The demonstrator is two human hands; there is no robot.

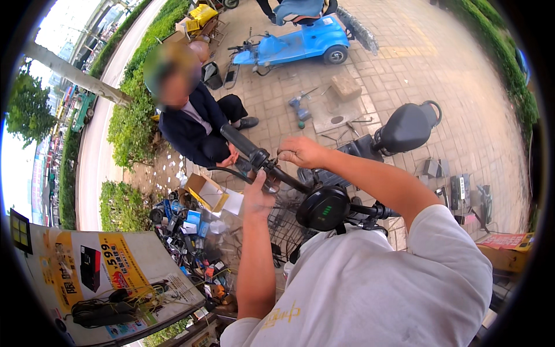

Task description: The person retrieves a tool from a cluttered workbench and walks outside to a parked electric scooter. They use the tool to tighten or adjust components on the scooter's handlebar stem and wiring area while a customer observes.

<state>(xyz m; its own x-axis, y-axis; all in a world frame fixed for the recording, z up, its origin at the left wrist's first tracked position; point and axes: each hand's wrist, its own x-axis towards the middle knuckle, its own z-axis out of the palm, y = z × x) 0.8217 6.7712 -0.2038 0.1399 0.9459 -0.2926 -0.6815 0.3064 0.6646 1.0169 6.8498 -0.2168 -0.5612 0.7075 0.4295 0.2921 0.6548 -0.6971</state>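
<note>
A black scooter handlebar [292,180] runs across in front of me, with a rubber grip [238,140] at its left end. My left hand [258,196] is closed from below around the base of the brake lever [231,171], beside the grip, its thumb raised. Just above the bar, my right hand [303,151] is closed in a pinch at the inner end of the grip. Whatever lies between those fingertips is too small to make out. At the bar's middle sits a round black display [324,208] with green lights, and a wire basket [283,231] lies below it.
A person [193,124] in a dark jacket squats ahead left. Beyond are a drill [299,108], a stone block [346,88] and a blue scooter [295,45]. The black seat [407,128] is to the right. Loose parts and an open carton [205,191] cover the left ground.
</note>
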